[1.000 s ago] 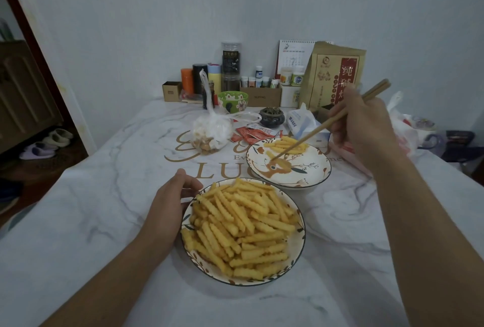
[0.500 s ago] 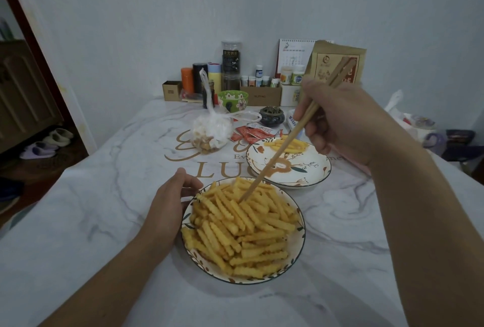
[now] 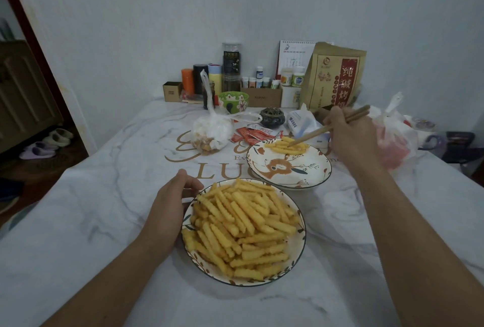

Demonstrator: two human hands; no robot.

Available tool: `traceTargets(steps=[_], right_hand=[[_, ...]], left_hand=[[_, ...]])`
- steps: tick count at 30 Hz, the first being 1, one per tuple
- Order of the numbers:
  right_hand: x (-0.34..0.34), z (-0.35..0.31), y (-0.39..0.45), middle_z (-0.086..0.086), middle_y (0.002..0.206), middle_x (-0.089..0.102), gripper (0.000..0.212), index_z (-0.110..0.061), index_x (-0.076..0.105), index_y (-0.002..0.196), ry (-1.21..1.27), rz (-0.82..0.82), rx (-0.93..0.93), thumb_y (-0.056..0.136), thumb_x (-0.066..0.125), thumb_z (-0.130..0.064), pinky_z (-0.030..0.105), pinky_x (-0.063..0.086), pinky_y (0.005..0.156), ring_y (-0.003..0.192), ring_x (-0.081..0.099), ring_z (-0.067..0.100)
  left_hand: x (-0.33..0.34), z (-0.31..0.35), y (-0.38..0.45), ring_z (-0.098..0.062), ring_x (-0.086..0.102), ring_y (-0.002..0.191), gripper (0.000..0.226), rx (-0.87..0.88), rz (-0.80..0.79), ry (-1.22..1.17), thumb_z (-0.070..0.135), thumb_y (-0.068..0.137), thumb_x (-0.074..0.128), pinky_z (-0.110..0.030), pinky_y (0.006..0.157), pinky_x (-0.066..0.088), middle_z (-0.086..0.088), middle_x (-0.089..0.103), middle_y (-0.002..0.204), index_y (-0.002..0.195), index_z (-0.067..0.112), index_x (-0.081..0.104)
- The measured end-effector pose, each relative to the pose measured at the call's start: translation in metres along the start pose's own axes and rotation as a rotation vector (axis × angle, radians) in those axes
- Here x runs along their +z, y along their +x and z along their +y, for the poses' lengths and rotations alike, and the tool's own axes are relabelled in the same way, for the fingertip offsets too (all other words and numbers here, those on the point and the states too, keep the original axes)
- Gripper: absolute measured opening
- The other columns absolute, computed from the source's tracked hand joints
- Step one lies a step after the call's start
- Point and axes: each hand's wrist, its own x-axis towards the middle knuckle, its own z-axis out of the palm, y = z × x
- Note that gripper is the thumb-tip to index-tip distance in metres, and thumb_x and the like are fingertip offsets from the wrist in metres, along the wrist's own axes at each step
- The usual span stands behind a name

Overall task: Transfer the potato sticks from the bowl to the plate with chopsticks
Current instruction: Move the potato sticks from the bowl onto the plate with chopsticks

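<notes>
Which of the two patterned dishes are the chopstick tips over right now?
The farther one, the plate with the orange animal design, holding only a few potato sticks at its back. The chopsticks in the right hand reach it; the heaped bowl sits nearer.

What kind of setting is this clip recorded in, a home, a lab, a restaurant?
Most likely a home dining table. It is pushed against a wall, and its far edge is crowded with household clutter: medicine bottles, a desk calendar, a knotted plastic bag. Slippers lie by the doorway on the left.
</notes>
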Motion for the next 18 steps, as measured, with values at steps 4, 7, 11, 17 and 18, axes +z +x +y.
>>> traceTargets(steps=[4, 7, 11, 17, 18], right_hand=[[0.008, 0.023, 0.003, 0.006, 0.068, 0.06, 0.034, -0.013, 0.067, 0.088, 0.033, -0.072, 0.056, 0.105, 0.049, -0.037, 0.031, 0.049, 0.052, 0.058, 0.057, 0.021], [0.011, 0.029, 0.002, 0.008, 0.069, 0.062, 0.035, -0.012, 0.068, 0.088, 0.013, -0.089, 0.061, 0.105, 0.049, -0.037, 0.04, 0.052, 0.06, 0.056, 0.06, 0.02], [0.009, 0.028, 0.003, 0.012, 0.069, 0.062, 0.035, -0.007, 0.067, 0.09, 0.027, -0.086, 0.076, 0.105, 0.048, -0.032, 0.04, 0.054, 0.061, 0.055, 0.06, 0.023], [0.002, 0.021, 0.008, 0.011, 0.061, 0.059, 0.035, -0.003, 0.067, 0.087, 0.072, -0.056, 0.06, 0.103, 0.048, -0.028, 0.04, 0.053, 0.055, 0.049, 0.056, 0.022], [0.002, 0.021, 0.007, 0.012, 0.061, 0.059, 0.035, -0.002, 0.067, 0.087, 0.07, -0.068, 0.057, 0.103, 0.049, -0.027, 0.039, 0.052, 0.053, 0.048, 0.056, 0.022]], left_hand=[[-0.001, -0.001, 0.0, -0.037, 0.07, 0.105, 0.058, -0.002, -0.003, -0.007, 0.051, 0.107, 0.038, -0.057, 0.103, 0.052, -0.013, 0.074, 0.103, 0.068, 0.024, 0.071], [-0.002, -0.002, 0.001, -0.037, 0.069, 0.106, 0.058, -0.001, -0.001, -0.004, 0.05, 0.108, 0.037, -0.058, 0.104, 0.051, -0.013, 0.074, 0.105, 0.068, 0.025, 0.071], [-0.002, -0.002, 0.001, -0.034, 0.069, 0.107, 0.059, 0.008, -0.001, 0.005, 0.049, 0.108, 0.037, -0.059, 0.107, 0.049, -0.012, 0.075, 0.104, 0.067, 0.025, 0.072], [-0.001, 0.0, 0.0, -0.033, 0.069, 0.107, 0.057, 0.0, 0.001, 0.014, 0.055, 0.102, 0.039, -0.06, 0.107, 0.049, -0.011, 0.075, 0.102, 0.068, 0.025, 0.072], [0.0, 0.0, 0.0, -0.033, 0.069, 0.107, 0.056, -0.004, 0.003, 0.014, 0.057, 0.1, 0.039, -0.06, 0.108, 0.048, -0.01, 0.075, 0.101, 0.068, 0.025, 0.072]])
